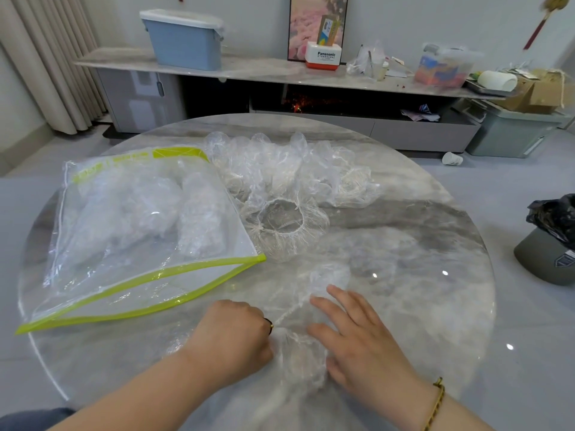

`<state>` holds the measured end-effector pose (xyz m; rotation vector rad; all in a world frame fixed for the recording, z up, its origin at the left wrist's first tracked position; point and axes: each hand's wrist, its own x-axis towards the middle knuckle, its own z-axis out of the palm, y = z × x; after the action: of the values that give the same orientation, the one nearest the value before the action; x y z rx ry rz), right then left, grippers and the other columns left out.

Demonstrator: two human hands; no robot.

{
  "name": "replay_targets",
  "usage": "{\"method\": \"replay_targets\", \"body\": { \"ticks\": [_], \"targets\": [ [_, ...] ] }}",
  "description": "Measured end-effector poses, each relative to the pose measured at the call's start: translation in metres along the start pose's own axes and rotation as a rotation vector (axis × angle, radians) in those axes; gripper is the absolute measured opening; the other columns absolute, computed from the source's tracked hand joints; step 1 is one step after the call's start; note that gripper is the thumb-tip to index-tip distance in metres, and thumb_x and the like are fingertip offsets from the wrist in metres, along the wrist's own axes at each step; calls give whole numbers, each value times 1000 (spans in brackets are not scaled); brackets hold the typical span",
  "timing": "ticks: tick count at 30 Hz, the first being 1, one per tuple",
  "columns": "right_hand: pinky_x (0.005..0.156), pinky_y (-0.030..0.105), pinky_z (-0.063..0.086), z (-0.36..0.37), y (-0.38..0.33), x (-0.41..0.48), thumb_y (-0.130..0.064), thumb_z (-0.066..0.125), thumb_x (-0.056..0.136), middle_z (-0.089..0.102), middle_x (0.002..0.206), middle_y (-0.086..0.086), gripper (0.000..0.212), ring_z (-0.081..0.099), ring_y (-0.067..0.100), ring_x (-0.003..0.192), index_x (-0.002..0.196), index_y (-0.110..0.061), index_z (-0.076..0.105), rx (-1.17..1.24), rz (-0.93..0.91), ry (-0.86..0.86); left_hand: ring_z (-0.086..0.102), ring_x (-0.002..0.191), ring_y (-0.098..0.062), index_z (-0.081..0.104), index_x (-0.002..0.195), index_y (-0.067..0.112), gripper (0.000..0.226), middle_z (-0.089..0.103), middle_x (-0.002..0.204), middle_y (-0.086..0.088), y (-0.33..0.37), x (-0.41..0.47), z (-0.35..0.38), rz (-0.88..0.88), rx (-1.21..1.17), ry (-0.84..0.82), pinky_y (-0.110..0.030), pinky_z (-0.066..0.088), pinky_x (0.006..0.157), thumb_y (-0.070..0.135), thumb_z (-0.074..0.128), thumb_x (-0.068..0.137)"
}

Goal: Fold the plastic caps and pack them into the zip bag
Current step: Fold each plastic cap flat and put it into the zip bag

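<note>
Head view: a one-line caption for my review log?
Left hand grips, right hand flattens a plastic cap on the marble table, beside the open zip bag and loose caps.

I see a round grey marble table [404, 231] w/ a glossy top, small light glints on it at 4 o'clock. Pale grey floor [513, 188] all round. At 12 o'clock, a long low console [264, 68], marble top, grey fronts, against a plain white wall [404, 20]. On it: blue lidded bin [186, 45] at 11, framed pink picture [317, 20] at 12, cluttered boxes at 1-2. Beige curtain [46, 57] at 10. Paper cup [451, 158] lies on the floor at 2, nr a grey crate [510, 135]. Trash bin w/ black bag [550, 244] at 3.
</note>
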<state>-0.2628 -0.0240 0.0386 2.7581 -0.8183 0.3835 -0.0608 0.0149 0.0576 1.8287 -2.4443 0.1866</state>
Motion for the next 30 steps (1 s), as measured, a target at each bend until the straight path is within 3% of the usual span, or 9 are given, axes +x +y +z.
{"method": "replay_targets", "body": {
  "ticks": [2, 6, 8, 13, 16, 18, 21, 26, 30],
  "targets": [
    [110, 34, 9, -1, 2, -2, -15, 83, 36, 41, 124, 4, 52, 37, 28, 120, 83, -24, 62, 27, 18, -6, 37, 26, -17, 28, 29, 16, 30, 36, 30, 2, 3, -3, -2, 53, 0, 28, -12, 10, 45, 30, 33, 55],
    [109, 36, 12, -10, 4, -3, -8, 76, 43, 36, 135, 12, 76, 31, 32, 127, 113, -20, 47, 38, 83, 33, 37, 27, -17, 24, 31, 18, 27, 35, 30, 2, 1, -2, 1, 51, -28, 124, -12, 11, 44, 28, 32, 55],
    [110, 37, 14, -11, 0, -4, -14, 56, 59, 41, 134, 10, 59, 33, 30, 127, 117, -20, 45, 55, -8, 57, 38, 26, -17, 27, 28, 17, 29, 36, 30, 2, -4, -1, 7, 24, -41, 154, -12, 10, 44, 29, 31, 55],
    [99, 24, 29, -1, 3, -7, -33, 59, 54, 68, 87, -14, 27, 62, 7, 91, 80, -30, 66, 123, -47, -87, 45, 37, -12, 41, 32, 18, 28, 42, 37, 8, -12, -1, 9, 120, -144, 165, -13, 20, 40, 34, 33, 53],
    [73, 19, 46, 1, 11, -4, -23, 40, 59, 66, 75, -11, 23, 64, 8, 67, 65, -25, 62, 229, 81, -112, 50, 69, -5, 57, 61, 29, 20, 59, 68, 13, -16, -2, 9, 260, -311, 134, -15, 35, 63, 42, 43, 57],
    [59, 14, 46, 2, 18, -6, -20, 40, 62, 66, 76, -10, 19, 61, 8, 67, 69, -24, 57, 357, 166, -100, 52, 92, -2, 52, 90, 33, 40, 64, 98, 11, -16, -3, 13, 289, -336, 92, -17, 38, 84, 48, 43, 54],
    [71, 2, 40, 0, 24, -6, -11, 49, 76, 68, 92, -10, 19, 57, 7, 91, 86, -25, 58, 590, 316, -133, 61, 102, 2, 52, 107, 34, 65, 65, 111, 13, -16, -2, 20, 249, -283, 12, -19, 46, 88, 51, 33, 48],
    [76, 3, 36, 0, 33, -8, -28, 47, 84, 64, 101, -7, 29, 53, 6, 95, 98, -12, 67, 661, 430, -159, 65, 86, 5, 72, 84, 33, 51, 69, 93, 20, -21, 10, 25, 157, -284, 28, -11, 46, 76, 40, 32, 53],
    [58, 9, 29, -2, 37, -5, -37, 45, 77, 44, 51, -18, 20, 47, -2, 62, 57, -34, 46, 493, 486, -39, 67, 68, -1, 73, 68, 27, 36, 70, 76, 18, -24, 14, 28, 112, -290, 192, -12, 42, 67, 28, 36, 65]
  ]
}}
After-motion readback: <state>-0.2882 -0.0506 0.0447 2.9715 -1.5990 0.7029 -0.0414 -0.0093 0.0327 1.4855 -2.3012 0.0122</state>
